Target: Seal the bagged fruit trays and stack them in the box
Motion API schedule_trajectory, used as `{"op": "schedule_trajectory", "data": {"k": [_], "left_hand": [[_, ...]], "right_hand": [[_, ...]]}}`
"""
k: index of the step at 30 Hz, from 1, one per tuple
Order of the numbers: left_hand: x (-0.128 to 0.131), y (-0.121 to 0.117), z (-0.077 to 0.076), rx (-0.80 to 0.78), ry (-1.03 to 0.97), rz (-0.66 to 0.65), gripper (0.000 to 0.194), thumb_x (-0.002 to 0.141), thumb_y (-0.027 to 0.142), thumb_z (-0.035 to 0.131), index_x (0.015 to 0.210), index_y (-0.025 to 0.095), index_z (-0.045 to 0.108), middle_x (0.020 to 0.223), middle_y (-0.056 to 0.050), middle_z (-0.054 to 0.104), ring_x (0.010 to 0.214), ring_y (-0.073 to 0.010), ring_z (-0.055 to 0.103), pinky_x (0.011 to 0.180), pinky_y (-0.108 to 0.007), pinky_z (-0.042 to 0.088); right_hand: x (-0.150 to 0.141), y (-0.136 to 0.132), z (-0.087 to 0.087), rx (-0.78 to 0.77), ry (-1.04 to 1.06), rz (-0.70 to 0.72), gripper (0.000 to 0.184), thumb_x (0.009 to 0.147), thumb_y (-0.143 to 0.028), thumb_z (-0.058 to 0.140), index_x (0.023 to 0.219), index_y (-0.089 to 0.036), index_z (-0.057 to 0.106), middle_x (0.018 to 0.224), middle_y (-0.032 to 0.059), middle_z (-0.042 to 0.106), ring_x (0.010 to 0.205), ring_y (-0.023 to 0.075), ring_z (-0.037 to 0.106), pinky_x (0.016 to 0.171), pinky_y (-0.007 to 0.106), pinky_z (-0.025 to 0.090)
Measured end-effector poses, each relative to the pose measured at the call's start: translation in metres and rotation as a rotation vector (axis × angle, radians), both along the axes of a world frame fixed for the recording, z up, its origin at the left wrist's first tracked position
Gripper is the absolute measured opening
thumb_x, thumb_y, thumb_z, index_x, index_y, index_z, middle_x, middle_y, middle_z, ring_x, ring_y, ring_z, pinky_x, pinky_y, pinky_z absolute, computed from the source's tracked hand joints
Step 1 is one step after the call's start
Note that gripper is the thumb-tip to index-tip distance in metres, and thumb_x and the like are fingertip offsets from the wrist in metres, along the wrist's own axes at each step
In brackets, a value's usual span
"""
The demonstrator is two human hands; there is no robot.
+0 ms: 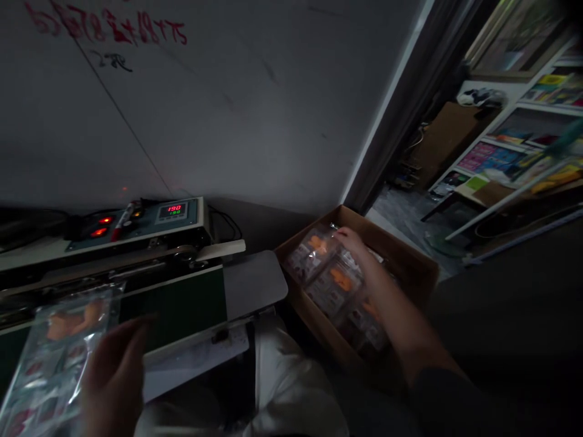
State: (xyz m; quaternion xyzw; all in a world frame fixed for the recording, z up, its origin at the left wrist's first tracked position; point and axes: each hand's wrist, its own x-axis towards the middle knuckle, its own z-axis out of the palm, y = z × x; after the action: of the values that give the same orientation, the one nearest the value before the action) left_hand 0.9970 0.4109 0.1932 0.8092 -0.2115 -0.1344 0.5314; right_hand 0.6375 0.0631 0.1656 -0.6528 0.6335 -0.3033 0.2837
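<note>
Closest in, pale trousers are filling the bottom of the view, and the left hand is standing open at the lower left, its fingers slightly curled and pinching nothing, right beside a clear plastic packet holding an orange item and printed labels. Whether the hand is touching it, I cannot tell. That one packet is lying across the near end of a band sealer, its long axis slanting from lower left up toward the right. A loose white sheet of paper is lying just beside the hand. The right hand is stretched into a cardboard box, its fingers curled down onto a group of similar packets, at least three showing, lying side by side; whether they are gripping, I cannot tell. Beyond, the sealer's panel is showing one red-lit temperature display and two glowing red lamps. Farther off, red scrawl is marking a grey wall, and crowded shelves are standing through a doorway on the right.
</note>
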Motion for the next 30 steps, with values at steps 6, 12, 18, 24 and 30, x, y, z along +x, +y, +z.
{"op": "schedule_trajectory", "data": {"k": [6, 12, 18, 24, 30], "left_hand": [[-0.054, -0.099, 0.031, -0.368, 0.164, -0.661, 0.047, 0.060, 0.033, 0.083, 0.104, 0.023, 0.068, 0.117, -0.008, 0.068, 0.115, -0.0284, 0.059, 0.103, -0.036, 0.043], [-0.085, -0.149, 0.070, -0.612, 0.431, -0.972, 0.079, 0.047, 0.018, 0.091, 0.120, 0.020, 0.059, 0.122, -0.011, 0.064, 0.114, -0.0293, 0.059, 0.093, -0.034, 0.048], [-0.054, -0.116, 0.029, -0.501, 0.836, -0.756, 0.032, 0.068, 0.032, 0.081, 0.090, 0.015, 0.066, 0.078, -0.004, 0.070, 0.062, -0.0138, 0.063, 0.059, -0.023, 0.049], [-0.019, -0.101, -0.016, -0.448, 0.873, -0.564, 0.050, 0.063, 0.032, 0.085, 0.106, 0.018, 0.063, 0.090, -0.005, 0.072, 0.071, -0.0169, 0.068, 0.062, -0.025, 0.054], [0.008, -0.108, -0.034, -0.439, 0.850, -0.355, 0.040, 0.063, 0.043, 0.081, 0.090, 0.017, 0.066, 0.079, -0.001, 0.068, 0.062, -0.0128, 0.064, 0.051, -0.021, 0.049]], "right_hand": [[0.015, 0.053, 0.127, -0.294, -0.408, 0.457, 0.009, 0.075, -0.021, 0.072, 0.072, -0.015, 0.066, 0.119, 0.0057, 0.063, 0.107, 0.0206, 0.062, 0.096, 0.040, 0.045], [0.073, 0.117, 0.192, -0.063, -0.661, 0.686, 0.012, 0.075, -0.015, 0.073, 0.077, -0.015, 0.061, 0.098, 0.0029, 0.069, 0.086, 0.0153, 0.067, 0.083, 0.039, 0.052], [0.130, 0.123, 0.094, -0.302, -1.056, 0.262, 0.031, 0.086, -0.040, 0.062, 0.113, -0.030, 0.052, 0.098, -0.0012, 0.068, 0.078, 0.0137, 0.067, 0.072, 0.031, 0.056], [0.180, 0.154, -0.009, 0.103, -0.920, 0.596, 0.038, 0.083, -0.046, 0.065, 0.117, -0.029, 0.065, 0.139, 0.0026, 0.056, 0.130, 0.0237, 0.050, 0.109, 0.043, 0.042], [0.203, 0.146, -0.042, -0.075, -0.748, 0.556, 0.053, 0.087, -0.045, 0.060, 0.137, -0.032, 0.050, 0.144, 0.0007, 0.051, 0.135, 0.0205, 0.045, 0.115, 0.042, 0.034]]}}
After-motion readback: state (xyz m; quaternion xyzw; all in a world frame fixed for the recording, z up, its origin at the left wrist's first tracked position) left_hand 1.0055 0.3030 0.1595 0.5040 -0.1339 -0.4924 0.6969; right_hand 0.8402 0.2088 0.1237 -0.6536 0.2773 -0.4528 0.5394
